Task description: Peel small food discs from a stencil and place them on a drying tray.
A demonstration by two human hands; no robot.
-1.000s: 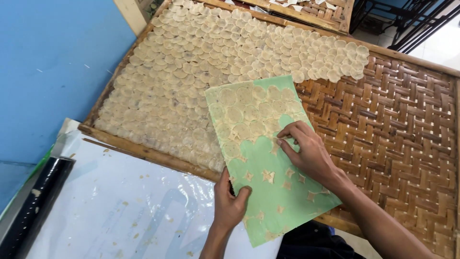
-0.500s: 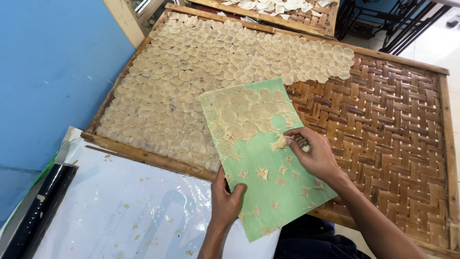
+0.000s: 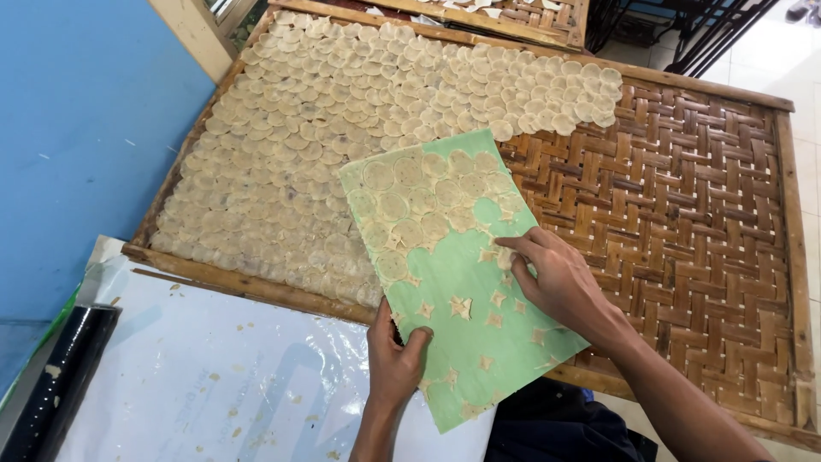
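Your left hand (image 3: 395, 359) is pinching the green sheet's (image 3: 466, 299) near edge while your right hand's (image 3: 560, 282) loosely spread fingertips (image 3: 505, 243) are pressing its thin dough rounds (image 3: 410, 201) over the woven bamboo tray (image 3: 684, 222)

The green sheet (image 3: 466, 316) hides part of the woven bamboo tray (image 3: 684, 231) and some pale round discs (image 3: 325, 162) beneath it. The left hand (image 3: 395, 359) covers the sheet's near edge, and its fingers under the sheet cannot be seen. The right hand (image 3: 560, 282) hides the sheet's right edge and whatever its fingertips press there. The tray's near right corner runs off the picture. A second tray (image 3: 513, 15) at the far side and the black roll (image 3: 56, 385) at the near left are both cut by the picture's edges.
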